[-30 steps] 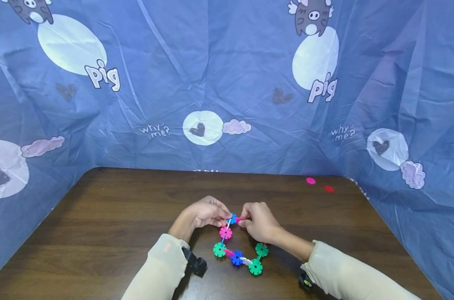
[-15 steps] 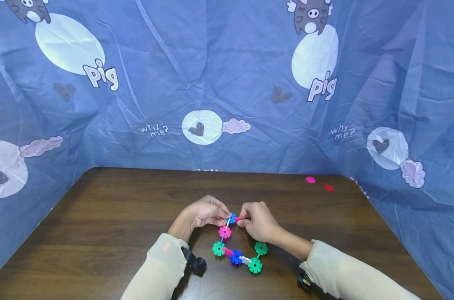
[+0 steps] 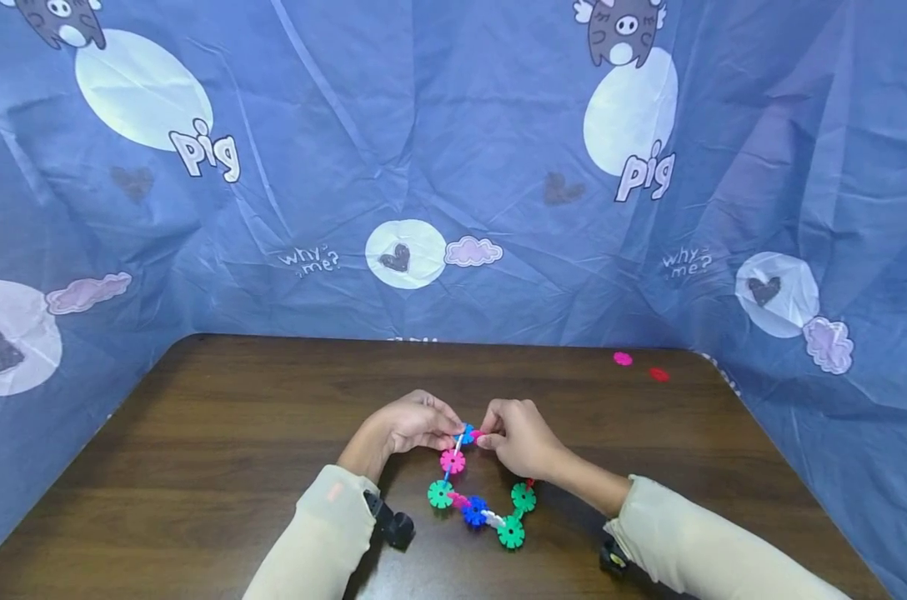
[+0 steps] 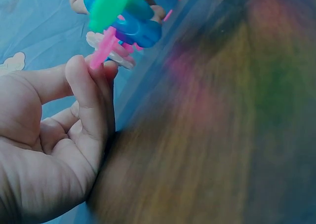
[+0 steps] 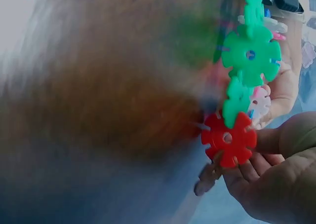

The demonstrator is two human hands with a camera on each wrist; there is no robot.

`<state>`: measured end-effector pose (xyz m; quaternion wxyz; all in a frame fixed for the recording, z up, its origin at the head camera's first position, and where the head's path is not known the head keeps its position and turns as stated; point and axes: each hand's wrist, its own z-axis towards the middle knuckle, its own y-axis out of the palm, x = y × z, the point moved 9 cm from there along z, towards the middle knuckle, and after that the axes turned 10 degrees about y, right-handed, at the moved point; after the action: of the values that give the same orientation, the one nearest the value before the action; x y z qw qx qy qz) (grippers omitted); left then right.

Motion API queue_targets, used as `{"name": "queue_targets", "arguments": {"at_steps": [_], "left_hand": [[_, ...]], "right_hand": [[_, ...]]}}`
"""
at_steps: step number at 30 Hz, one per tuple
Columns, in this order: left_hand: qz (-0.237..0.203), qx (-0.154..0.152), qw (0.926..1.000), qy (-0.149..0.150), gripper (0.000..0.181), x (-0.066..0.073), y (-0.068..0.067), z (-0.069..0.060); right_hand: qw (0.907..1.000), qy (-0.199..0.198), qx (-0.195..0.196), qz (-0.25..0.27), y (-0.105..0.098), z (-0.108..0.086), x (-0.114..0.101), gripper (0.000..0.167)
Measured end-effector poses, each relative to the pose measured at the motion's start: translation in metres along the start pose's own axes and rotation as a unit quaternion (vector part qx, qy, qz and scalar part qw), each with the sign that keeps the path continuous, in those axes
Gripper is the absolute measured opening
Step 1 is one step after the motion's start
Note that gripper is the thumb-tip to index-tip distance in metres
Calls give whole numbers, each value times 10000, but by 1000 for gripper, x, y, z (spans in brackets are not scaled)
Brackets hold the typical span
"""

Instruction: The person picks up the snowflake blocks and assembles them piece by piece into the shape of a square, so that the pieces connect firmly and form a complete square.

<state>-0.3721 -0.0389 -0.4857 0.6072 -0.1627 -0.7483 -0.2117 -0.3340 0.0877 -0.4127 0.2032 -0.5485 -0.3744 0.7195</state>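
A loop-like chain of notched plastic snowflake discs hangs between both hands in the head view. With fingertips, my left hand (image 3: 416, 423) pinches the chain at its upper end, by a light blue disc (image 3: 467, 433) and a white one (image 3: 458, 444). My right hand (image 3: 524, 440) pinches a pink disc (image 3: 478, 435) that meets the light blue one. Below hang another pink disc (image 3: 453, 461), a green disc (image 3: 440, 494), a dark blue disc (image 3: 475, 512) and more green ones. In the right wrist view a red disc (image 5: 228, 138) appears beside my right fingers, which partly hide the chain's end.
A loose pink disc (image 3: 623, 358) and a loose red disc (image 3: 659, 375) lie at the back right of the brown wooden table (image 3: 273, 417). A blue printed cloth (image 3: 543, 300) hangs behind the table. Black wrist cameras sit at both cuffs.
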Motion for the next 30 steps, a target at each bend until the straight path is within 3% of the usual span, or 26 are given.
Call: {"name": "queue_targets", "arguments": {"at_steps": [10, 18, 21, 24, 26, 30], "left_hand": [[-52, -69, 9999, -53, 7, 0, 2, 4], [1, -71, 9999, -76, 6, -3, 0, 3], [2, -63, 10000, -49, 7, -3, -1, 3], [18, -81, 10000, 2, 9, -1, -1, 2], [37, -105, 9999, 30, 10, 0, 0, 2], [60, -145, 9999, 39, 10, 1, 2, 2]], "right_hand": [[9993, -327, -158, -82, -4, -4, 0, 18], [9958, 169, -573, 698, -1, -1, 8, 12], [9978, -103, -509, 413, 0, -2, 4, 14], [9959, -729, -267, -463, -1, -6, -7, 18], [9929, -925, -228, -708, -2, -8, -10, 19], [9979, -230, -598, 46, -1, -6, 2, 16]]}}
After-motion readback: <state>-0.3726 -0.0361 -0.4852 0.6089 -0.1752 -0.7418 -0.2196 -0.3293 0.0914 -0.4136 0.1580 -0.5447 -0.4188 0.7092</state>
